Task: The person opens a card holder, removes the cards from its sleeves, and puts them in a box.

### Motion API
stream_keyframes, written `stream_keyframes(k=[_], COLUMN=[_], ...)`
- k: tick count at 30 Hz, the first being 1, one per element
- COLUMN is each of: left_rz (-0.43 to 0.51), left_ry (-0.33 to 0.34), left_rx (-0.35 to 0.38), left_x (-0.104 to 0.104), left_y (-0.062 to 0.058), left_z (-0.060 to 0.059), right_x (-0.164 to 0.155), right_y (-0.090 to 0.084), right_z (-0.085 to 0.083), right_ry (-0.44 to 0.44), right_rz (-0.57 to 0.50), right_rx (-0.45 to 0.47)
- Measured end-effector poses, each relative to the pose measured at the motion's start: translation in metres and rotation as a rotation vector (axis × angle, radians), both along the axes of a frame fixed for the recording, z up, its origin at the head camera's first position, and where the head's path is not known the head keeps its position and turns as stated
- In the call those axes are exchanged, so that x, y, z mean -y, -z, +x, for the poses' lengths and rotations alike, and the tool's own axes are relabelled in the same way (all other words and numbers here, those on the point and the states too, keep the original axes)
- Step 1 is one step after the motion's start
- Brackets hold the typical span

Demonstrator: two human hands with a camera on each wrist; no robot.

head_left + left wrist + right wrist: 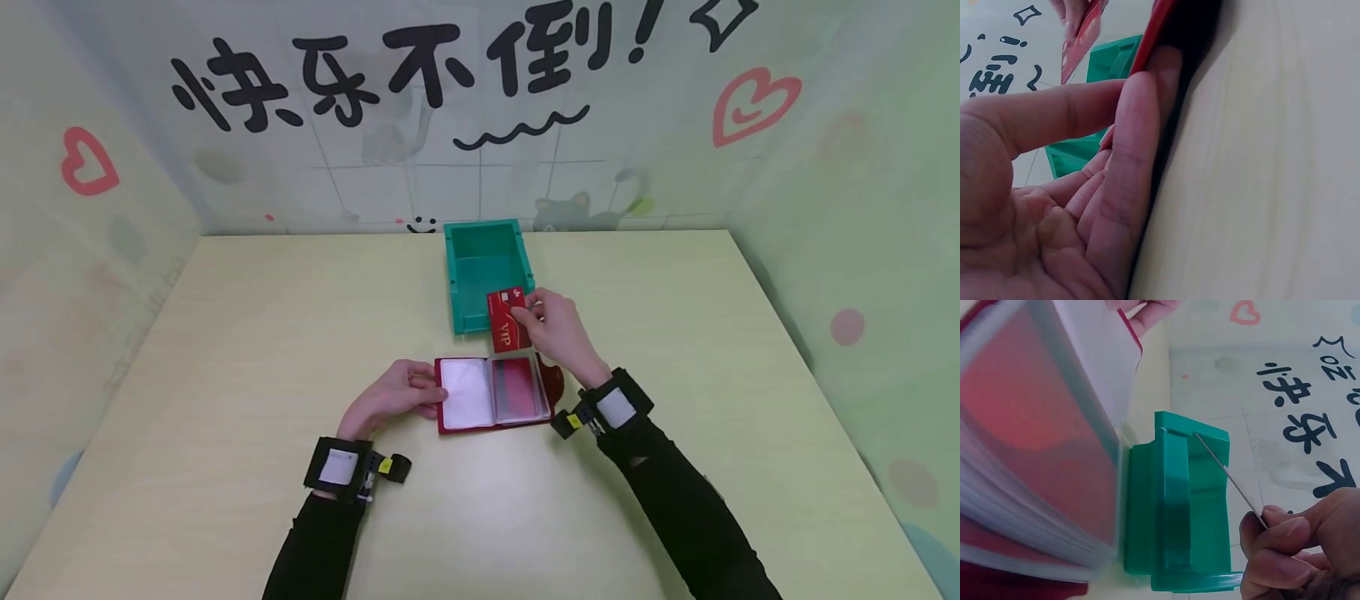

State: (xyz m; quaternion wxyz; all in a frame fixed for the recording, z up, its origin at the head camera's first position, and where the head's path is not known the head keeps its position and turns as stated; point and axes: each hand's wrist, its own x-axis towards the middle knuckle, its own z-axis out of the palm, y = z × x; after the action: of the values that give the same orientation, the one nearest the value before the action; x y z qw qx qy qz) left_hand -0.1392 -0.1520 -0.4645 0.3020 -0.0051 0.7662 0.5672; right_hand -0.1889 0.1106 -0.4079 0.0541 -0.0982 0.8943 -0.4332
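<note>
A red VIP card [506, 321] is pinched between the thumb and fingers of my right hand [557, 329], just above the far edge of an open card holder [465, 392]. In the right wrist view the card [1230, 478] appears edge-on as a thin line. The card holder has a red cover, a white inner page on the left and clear plastic sleeves [519, 390] on the right. My left hand [397, 390] grips its left cover edge, thumb on top and fingers at the underside, as the left wrist view also shows.
A green plastic bin [454, 292] stands behind the card holder, partly overlapped by the card in the head view. The brown flap [553, 383] of the holder sticks out on its right. Printed wall panels enclose the pale wooden table [300, 333] at the back and sides.
</note>
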Motion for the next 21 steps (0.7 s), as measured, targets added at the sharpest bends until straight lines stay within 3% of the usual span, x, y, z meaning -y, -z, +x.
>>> stream_keyframes(k=[10, 15, 21], left_rz=[-0.014, -0.016, 0.005], left_ry=[0.0, -0.005, -0.013], left_rx=[-0.003, -0.006, 0.0], left_x=[0.0, 0.001, 0.0], left_y=[-0.003, -0.003, -0.002], left_z=[0.001, 0.002, 0.001], right_x=[0.024, 0.046, 0.068], right_y=[-0.022, -0.02, -0.013], right_z=[-0.048, -0.064, -0.073], right_ry=[-0.002, -0.058, -0.125], right_rz=[0.184, 0.362, 0.544], right_rx=[0.042, 0.021, 0.075])
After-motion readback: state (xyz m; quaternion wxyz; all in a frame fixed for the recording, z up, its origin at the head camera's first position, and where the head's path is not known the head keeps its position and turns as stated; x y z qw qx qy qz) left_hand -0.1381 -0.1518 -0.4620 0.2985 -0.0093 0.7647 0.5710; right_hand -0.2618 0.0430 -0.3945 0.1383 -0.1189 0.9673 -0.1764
